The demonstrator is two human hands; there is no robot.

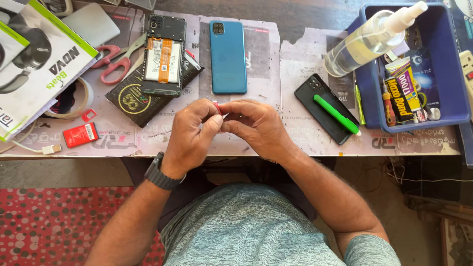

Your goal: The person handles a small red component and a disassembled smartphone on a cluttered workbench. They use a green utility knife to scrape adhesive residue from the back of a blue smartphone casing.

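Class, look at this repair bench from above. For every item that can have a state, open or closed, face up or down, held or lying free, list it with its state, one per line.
opened phone: back cover off, battery exposed
blue phone: back up, lying flat
black phone: back up, green tool lying on it
spray bottle: tilted on the blue tray rim
scissors: lying closed
left hand and right hand: pinching a small red piece

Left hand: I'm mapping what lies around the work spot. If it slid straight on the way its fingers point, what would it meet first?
The left hand points toward the right hand; their fingertips already meet around a small red piece, so it would press into that hand at once.
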